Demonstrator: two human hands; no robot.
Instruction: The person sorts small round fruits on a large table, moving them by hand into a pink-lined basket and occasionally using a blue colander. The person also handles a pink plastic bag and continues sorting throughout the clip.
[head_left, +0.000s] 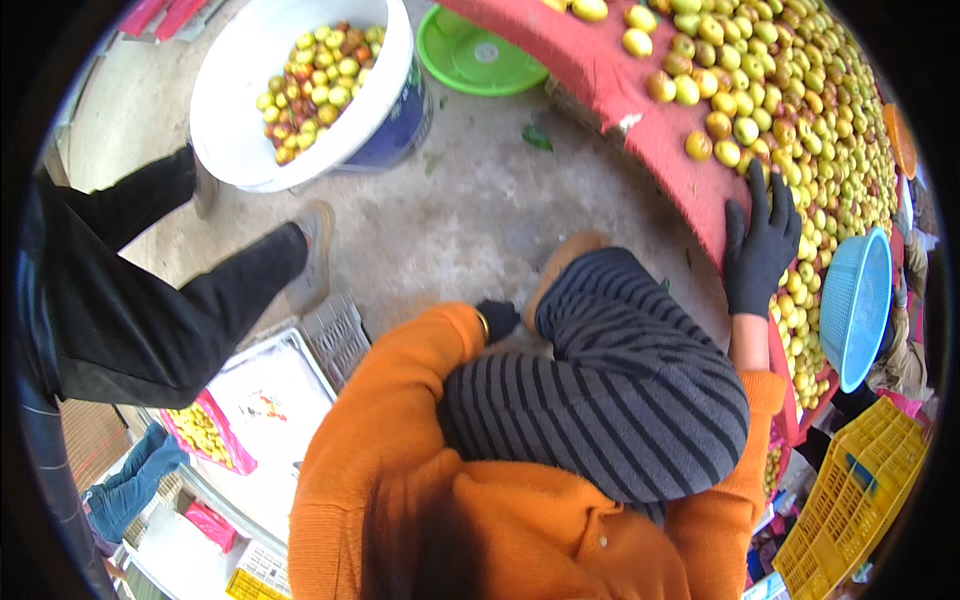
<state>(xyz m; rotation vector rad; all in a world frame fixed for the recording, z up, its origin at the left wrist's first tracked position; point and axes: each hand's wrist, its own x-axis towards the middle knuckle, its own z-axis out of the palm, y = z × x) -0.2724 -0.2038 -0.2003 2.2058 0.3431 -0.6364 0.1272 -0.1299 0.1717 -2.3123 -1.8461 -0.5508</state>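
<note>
My right hand (761, 244), in a black glove, lies with its fingers apart at the edge of the heaped green and brown jujubes (795, 112), on the red cloth (637, 146) of a raised table. Its fingertips touch or nearly touch the nearest fruits. Low by my legs, my left hand (500, 319), also black-gloved, is beside my shoe, partly hidden by the orange sleeve; its fingers cannot be made out. A blue plastic basket (855, 309) rests at the heap's right side.
A white tub (232, 142) holding jujubes stands upper left, near a green plastic basin (480, 56). A person in black trousers (135, 315) is at left. Behind them is a white table (277, 390) with a pink bag of fruit (202, 435). A yellow crate (851, 499) is lower right.
</note>
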